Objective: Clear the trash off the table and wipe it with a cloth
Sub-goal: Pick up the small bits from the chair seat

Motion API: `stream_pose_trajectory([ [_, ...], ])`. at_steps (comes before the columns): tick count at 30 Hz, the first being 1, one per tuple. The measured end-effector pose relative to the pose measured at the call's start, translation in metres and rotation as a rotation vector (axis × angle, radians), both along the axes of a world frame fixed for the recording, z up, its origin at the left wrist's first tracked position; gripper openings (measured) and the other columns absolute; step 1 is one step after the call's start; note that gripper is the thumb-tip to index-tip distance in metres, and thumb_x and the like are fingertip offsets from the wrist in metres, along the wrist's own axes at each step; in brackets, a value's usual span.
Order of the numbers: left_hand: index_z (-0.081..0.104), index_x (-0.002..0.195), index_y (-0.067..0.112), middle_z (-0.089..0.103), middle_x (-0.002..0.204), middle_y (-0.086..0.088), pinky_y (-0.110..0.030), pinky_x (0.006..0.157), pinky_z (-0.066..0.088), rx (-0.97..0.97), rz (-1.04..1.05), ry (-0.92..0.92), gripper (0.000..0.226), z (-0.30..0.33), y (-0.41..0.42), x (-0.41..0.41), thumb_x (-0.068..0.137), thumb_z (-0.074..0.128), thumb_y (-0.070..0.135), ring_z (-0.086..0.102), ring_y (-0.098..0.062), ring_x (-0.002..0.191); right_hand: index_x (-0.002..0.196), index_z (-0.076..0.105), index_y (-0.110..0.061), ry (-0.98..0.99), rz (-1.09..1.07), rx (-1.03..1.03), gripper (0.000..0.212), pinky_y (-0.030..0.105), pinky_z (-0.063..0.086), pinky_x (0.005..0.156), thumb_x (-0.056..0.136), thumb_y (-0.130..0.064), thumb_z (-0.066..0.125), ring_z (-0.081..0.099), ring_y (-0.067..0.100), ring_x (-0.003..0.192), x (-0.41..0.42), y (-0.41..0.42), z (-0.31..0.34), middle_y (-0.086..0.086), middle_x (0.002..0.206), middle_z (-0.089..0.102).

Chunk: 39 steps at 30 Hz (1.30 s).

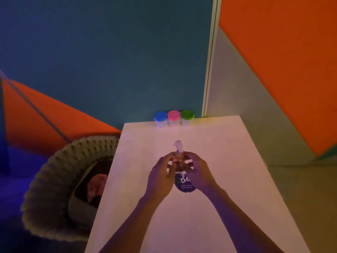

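A clear pump bottle point(184, 185) with a dark blue label stands upright near the middle of the white table point(228, 179). Its white pump head point(178, 146) sticks up above my fingers. My left hand point(161, 178) and my right hand point(198, 172) both curl their fingers round the bottle's neck, one from each side. The bottle's lower body shows between my two wrists. No cloth is in view.
Three small jars with blue point(160, 118), pink point(173, 116) and green point(187, 115) lids stand in a row at the table's far edge against the blue wall. A woven basket point(54, 179) lined with a bag holding crumpled items sits on the floor left of the table.
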<state>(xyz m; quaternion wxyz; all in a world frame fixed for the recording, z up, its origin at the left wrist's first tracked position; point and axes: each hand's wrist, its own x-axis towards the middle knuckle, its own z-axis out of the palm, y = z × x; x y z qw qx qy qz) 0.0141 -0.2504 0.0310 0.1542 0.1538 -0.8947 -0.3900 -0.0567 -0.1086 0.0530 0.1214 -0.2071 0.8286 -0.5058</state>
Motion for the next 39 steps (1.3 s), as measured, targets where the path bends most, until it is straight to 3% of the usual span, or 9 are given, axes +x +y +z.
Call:
stream_pose_trajectory([
  [5,0.045,0.137,0.047,0.062,0.131,0.015,-0.025,0.09,0.057,-0.074,-0.057,-0.001,0.041,0.007,0.005,-0.063,0.101,0.057,0.031,0.063,-0.003,0.105,0.124,0.062,-0.022,0.036,-0.11,-0.024,0.032,0.029,0.053,0.088,0.095,-0.01,0.062,0.065,0.014,0.098,-0.048,0.003,0.003,-0.006,0.112,0.066],
  [13,0.053,0.139,0.035,0.06,0.135,0.006,-0.017,0.088,0.05,-0.059,-0.151,0.053,0.043,0.001,0.017,-0.178,0.099,0.062,0.023,0.065,-0.013,0.11,0.124,0.063,-0.017,0.034,-0.319,-0.033,0.037,0.026,0.05,0.086,0.092,0.0,0.06,0.062,0.012,0.099,-0.145,0.006,-0.005,-0.005,0.113,0.068],
  [17,0.055,0.138,0.035,0.057,0.134,0.004,-0.024,0.091,0.053,-0.034,-0.139,0.014,0.043,-0.016,0.018,-0.236,0.098,0.064,0.021,0.066,-0.019,0.111,0.122,0.064,-0.015,-0.014,-0.361,-0.05,0.034,0.037,0.058,0.084,0.092,-0.001,0.062,0.065,0.019,0.098,-0.198,0.005,-0.028,-0.001,0.114,0.07],
  [23,0.057,0.136,0.035,0.061,0.125,0.0,-0.035,0.092,0.057,-0.045,-0.088,-0.044,0.043,-0.039,0.029,-0.306,0.097,0.065,0.019,0.066,-0.025,0.108,0.125,0.066,-0.012,-0.013,-0.322,-0.003,0.033,0.021,0.043,0.087,0.093,-0.007,0.063,0.063,0.02,0.106,-0.273,0.011,-0.053,0.002,0.119,0.071],
  [29,0.057,0.137,0.028,0.061,0.134,-0.002,-0.041,0.096,0.057,-0.069,-0.042,-0.093,0.038,-0.056,0.026,-0.369,0.1,0.061,0.022,0.066,-0.028,0.113,0.12,0.069,-0.018,-0.019,-0.303,-0.01,0.029,0.032,0.052,0.09,0.091,-0.02,0.07,0.067,0.022,0.103,-0.343,0.0,-0.082,0.0,0.115,0.073],
  [31,0.055,0.138,0.027,0.06,0.136,-0.003,-0.043,0.096,0.056,-0.073,-0.032,-0.13,0.039,-0.065,0.026,-0.385,0.1,0.06,0.023,0.066,-0.028,0.114,0.119,0.07,-0.018,-0.005,-0.289,0.005,0.029,0.029,0.051,0.087,0.09,-0.022,0.071,0.068,0.022,0.102,-0.36,-0.003,-0.093,0.001,0.113,0.074],
  [35,0.05,0.141,0.027,0.059,0.136,-0.005,-0.045,0.093,0.057,-0.101,-0.015,-0.176,0.041,-0.083,0.027,-0.406,0.101,0.057,0.022,0.066,-0.031,0.113,0.118,0.07,-0.016,0.031,-0.258,0.071,0.029,0.023,0.044,0.08,0.09,-0.017,0.07,0.067,0.024,0.102,-0.388,-0.008,-0.11,0.004,0.112,0.074],
  [39,0.048,0.143,0.028,0.058,0.138,-0.004,-0.046,0.089,0.058,-0.116,0.02,-0.194,0.043,-0.1,0.027,-0.418,0.101,0.054,0.024,0.066,-0.031,0.112,0.118,0.071,-0.017,0.01,-0.244,0.138,0.029,0.028,0.05,0.084,0.09,-0.015,0.068,0.067,0.026,0.103,-0.405,-0.015,-0.125,0.003,0.112,0.074],
])
